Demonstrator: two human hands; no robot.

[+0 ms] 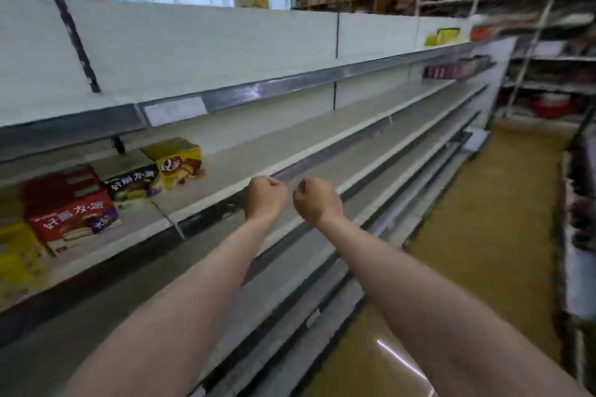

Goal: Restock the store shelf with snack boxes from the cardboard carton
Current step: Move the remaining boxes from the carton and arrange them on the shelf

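Snack boxes sit at the left of the second shelf (pixel 245 171) from the top: a red box (pixel 72 213) nearest the camera, a black box (pixel 135 182) just beyond it, and a yellow box (pixel 175 159) farther along beside the black one. Another yellow pack (pixel 14 255) shows at the far left edge, partly cut off. The carton is not in this head view.

Both forearms reach out over the lower shelves. The left hand (pixel 266 195) is clenched into a fist with nothing in it, hovering in front of the shelf's front edge. The right hand (pixel 317 198) is likewise curled closed and holds nothing, just beside the left, the two fists near each other but apart.

Far down the aisle, purple packs (pixel 458 68) line the same shelf level, and yellow items (pixel 443 36) stand on the top shelf. A brown floor (pixel 483 219) runs along the right.
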